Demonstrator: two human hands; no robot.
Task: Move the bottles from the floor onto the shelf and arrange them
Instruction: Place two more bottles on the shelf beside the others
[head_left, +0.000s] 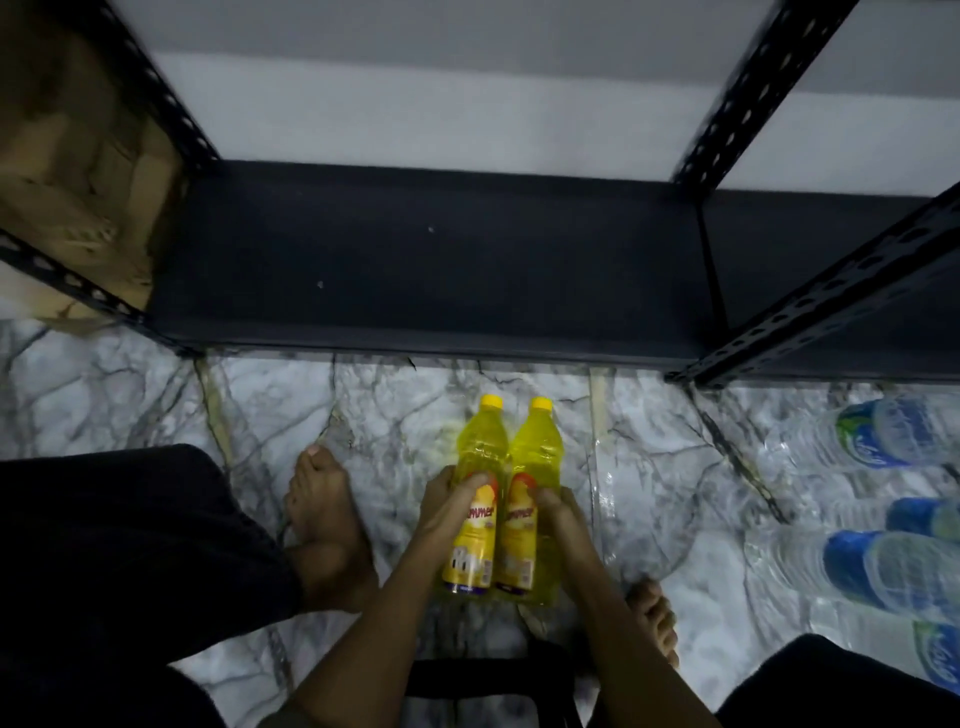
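Two yellow bottles with yellow caps are held side by side above the marble floor, caps pointing toward the shelf. My left hand (447, 506) grips the left yellow bottle (480, 467) around its label. My right hand (558, 512) grips the right yellow bottle (527, 467) the same way. The dark shelf board (426, 260) lies low just beyond them, bare. Several clear water bottles with blue labels (883, 436) lie on the floor at the right.
Black perforated shelf posts (748, 88) rise at left and right of the board. A cardboard box (78, 171) sits at the far left. My bare feet (324, 525) rest on the marble floor (395, 415), and a dark stool edge shows below.
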